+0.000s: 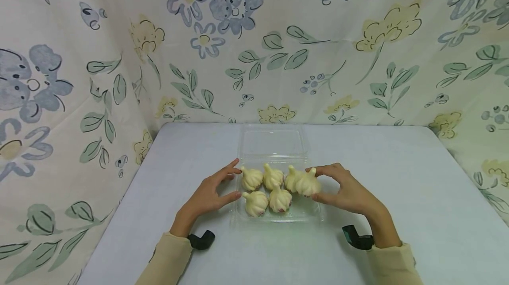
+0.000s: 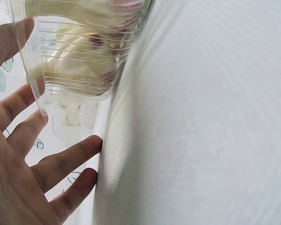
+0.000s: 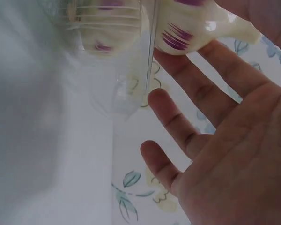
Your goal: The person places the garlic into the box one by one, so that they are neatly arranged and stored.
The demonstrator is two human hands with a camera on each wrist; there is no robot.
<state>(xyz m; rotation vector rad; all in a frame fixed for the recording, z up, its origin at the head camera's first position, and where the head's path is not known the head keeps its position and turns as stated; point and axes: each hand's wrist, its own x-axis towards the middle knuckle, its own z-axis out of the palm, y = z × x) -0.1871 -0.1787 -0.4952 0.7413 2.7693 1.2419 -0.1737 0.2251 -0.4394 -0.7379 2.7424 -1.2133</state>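
In the head view a clear plastic clamshell container (image 1: 306, 212) lies on the table with its lid (image 1: 272, 141) folded back. Several cream garlic bulbs (image 1: 252, 180) sit inside it, in a back row and a front row. My right hand (image 1: 351, 192) pinches another garlic bulb (image 1: 308, 184) between thumb and fingers over the container's right side. This held bulb partly covers one in the back row; purple streaks show on it in the right wrist view. My left hand (image 1: 208, 194), fingers spread, touches the container's left rim (image 2: 30, 61) with its fingertips.
The white-covered table (image 1: 397, 165) extends to both sides of the container. A floral curtain (image 1: 278, 77) hangs behind the table and along its left and right sides. Black wrist-worn pieces (image 1: 202, 241) show below each hand.
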